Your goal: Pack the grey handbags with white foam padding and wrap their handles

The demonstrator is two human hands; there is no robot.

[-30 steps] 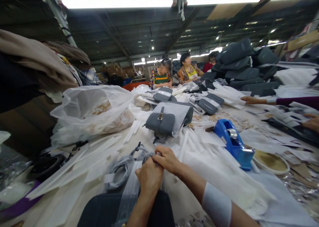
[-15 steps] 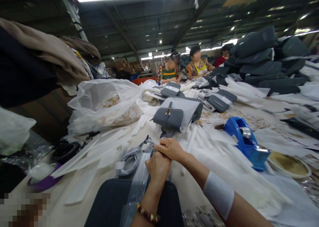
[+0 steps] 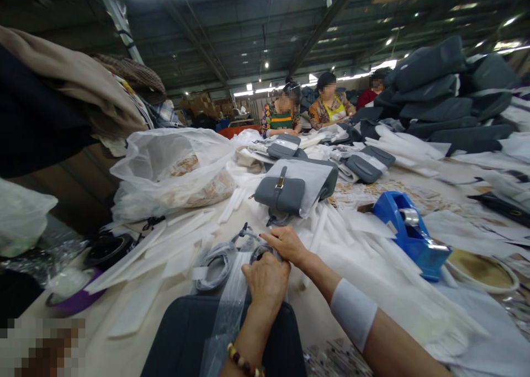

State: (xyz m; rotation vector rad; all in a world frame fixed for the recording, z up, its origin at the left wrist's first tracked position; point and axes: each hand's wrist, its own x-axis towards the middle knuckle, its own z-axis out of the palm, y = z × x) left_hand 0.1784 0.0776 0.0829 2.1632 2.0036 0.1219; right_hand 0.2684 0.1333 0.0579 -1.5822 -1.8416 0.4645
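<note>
A dark blue-grey bag lies in front of me, with a clear plastic strip over it. Beyond its top edge, a wrapped grey strap lies in a coil on the left, and a second coil sits on the right by my fingers. My left hand, its wrist in a bead bracelet, is closed around the right-hand coil. Just behind it, my right hand is bent over the same coil, thumb and fingers close together. The fingertips are partly hidden.
A grey buckled bag wrapped in white sheet stands ahead. To the right are a blue tape dispenser and a round tub. White foam strips and a plastic sack lie left. Several people sit across the table.
My hands have drawn slightly apart, the right shifting a little to the right, so more of the right-hand strap coil shows. The bag has stayed in place.
</note>
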